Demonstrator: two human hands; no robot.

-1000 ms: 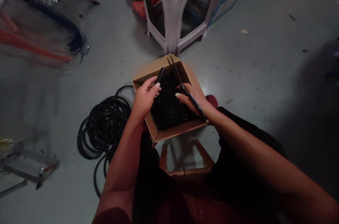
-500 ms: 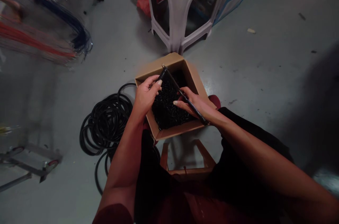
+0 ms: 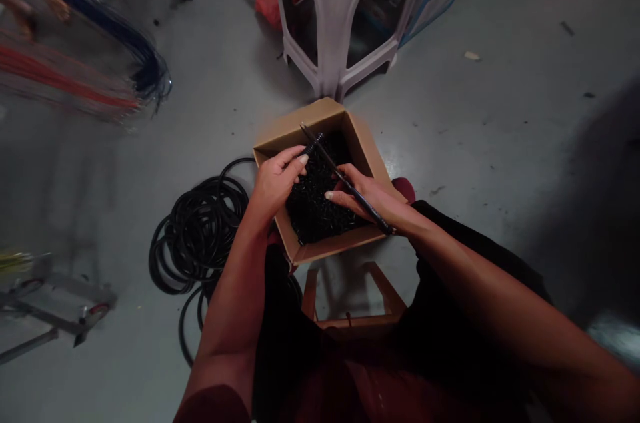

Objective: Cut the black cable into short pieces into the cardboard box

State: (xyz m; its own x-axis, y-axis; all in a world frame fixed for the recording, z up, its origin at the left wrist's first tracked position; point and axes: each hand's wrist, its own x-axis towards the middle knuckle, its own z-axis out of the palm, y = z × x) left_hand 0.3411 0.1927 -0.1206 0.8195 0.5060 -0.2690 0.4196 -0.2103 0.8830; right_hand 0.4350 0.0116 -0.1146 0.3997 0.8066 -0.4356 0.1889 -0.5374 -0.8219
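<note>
grey floor (image 3: 480, 143), cardboard box (image 3: 300, 129) of black tube bits (image 3: 315, 209); left grip (image 3: 275, 186) shut on corrugated tube (image 3: 314, 144), right grip (image 3: 363, 196) on scissors (image 3: 375, 213).

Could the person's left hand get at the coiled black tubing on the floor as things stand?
Probably yes: the left hand is at the edge of the cardboard box, and the coiled black tubing lies beside that side, with only its wall to clear.

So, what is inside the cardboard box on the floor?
The cardboard box holds a heap of small black pieces, probably cut tubing. The left hand and right hand hide part of the heap; the box's bottom is covered and cannot be seen.
</note>
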